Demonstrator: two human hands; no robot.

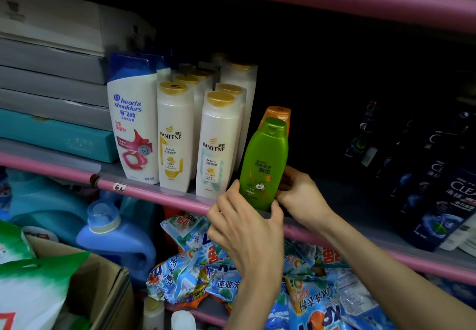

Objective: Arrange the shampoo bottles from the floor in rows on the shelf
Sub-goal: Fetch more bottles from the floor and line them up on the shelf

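A green shampoo bottle stands upright at the front edge of the pink shelf, and both hands hold it at its lower part. The left hand grips its base from the front and left, with the thumb against the left side of the bottle. The right hand curls its fingers round the right side. Just behind the green bottle stands an orange bottle (only its top shows). To the left, white Pantene bottles stand in rows, and beside them a Head & Shoulders bottle. Dark Clear bottles stand on the right, well apart. Under the shelf lie detergent bags.
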